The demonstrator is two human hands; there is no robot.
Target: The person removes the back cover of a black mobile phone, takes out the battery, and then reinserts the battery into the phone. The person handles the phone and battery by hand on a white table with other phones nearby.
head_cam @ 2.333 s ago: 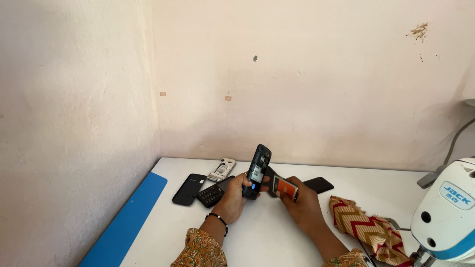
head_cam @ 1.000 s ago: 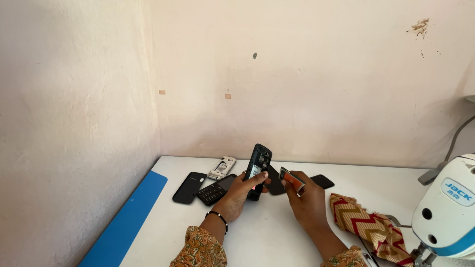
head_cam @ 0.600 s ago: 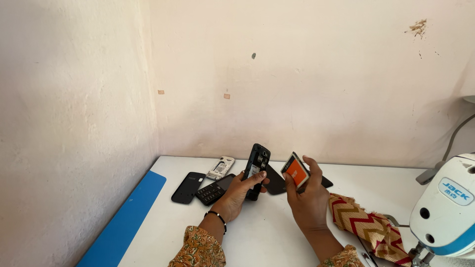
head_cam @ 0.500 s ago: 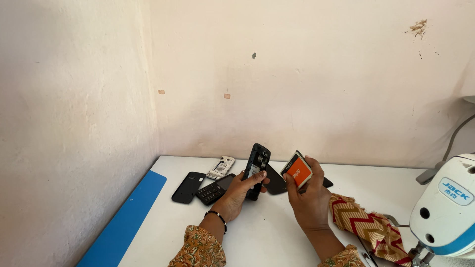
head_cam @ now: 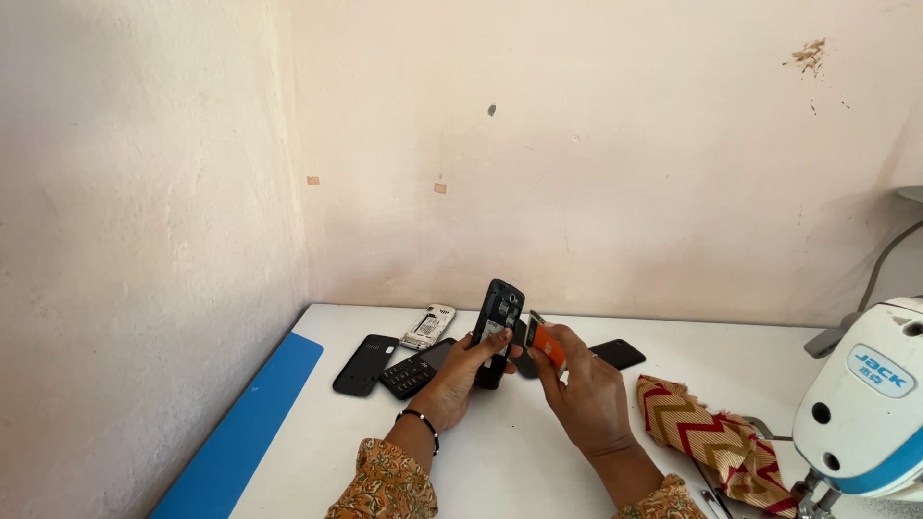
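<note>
Both hands closer — battery point(head_cam: 548, 344) beside phone point(head_cam: 498, 332).

Black phone point(head_cam: 499, 330) stands upright (back cover off), orange battery point(head_cam: 548, 344) just beside.

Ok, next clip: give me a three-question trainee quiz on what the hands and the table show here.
1. True or false: the left hand holds the black open-backed mobile phone upright.
2. What does the right hand hold beside that phone? A) small orange battery B) scissors C) folded cloth
3. Which thing lies right of the right hand on the white table?

Key:
1. True.
2. A, the small orange battery.
3. The red and tan zigzag-patterned cloth, near the white and blue sewing machine.
</note>
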